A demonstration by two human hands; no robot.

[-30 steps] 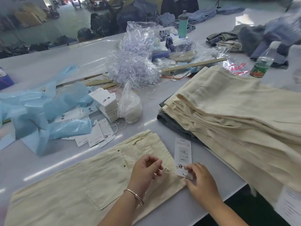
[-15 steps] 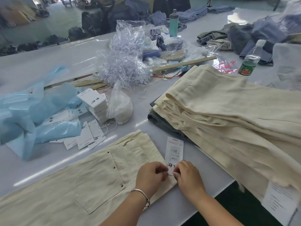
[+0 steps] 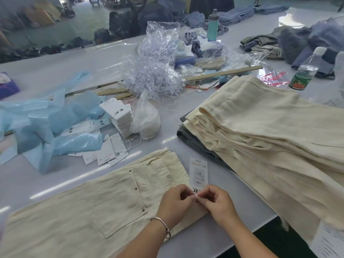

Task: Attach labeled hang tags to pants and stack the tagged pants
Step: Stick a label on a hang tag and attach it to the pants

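Note:
A pair of cream pants (image 3: 96, 205) lies flat in front of me, back pocket up, waistband to the right. A white hang tag (image 3: 198, 172) lies at the waistband edge, printed side up. My left hand (image 3: 174, 203) and my right hand (image 3: 217, 202) meet fingertip to fingertip at the tag's near end, both pinching the tag's thin string there. A tall stack of folded cream pants (image 3: 270, 135) rests at the right. More white tags (image 3: 119, 116) are piled at the centre left, some loose on the table.
Crumpled blue plastic bags (image 3: 46, 123) lie at the left. A heap of clear plastic fasteners (image 3: 154, 75), a bag of string (image 3: 149, 120), wooden rulers (image 3: 223, 73), a teal bottle (image 3: 212, 25) and a water bottle (image 3: 305, 71) stand behind. Dark clothes lie at the far right.
My right hand slid left from the tag's lower corner to meet my left hand. Both hands now pinch together at the tag's near end.

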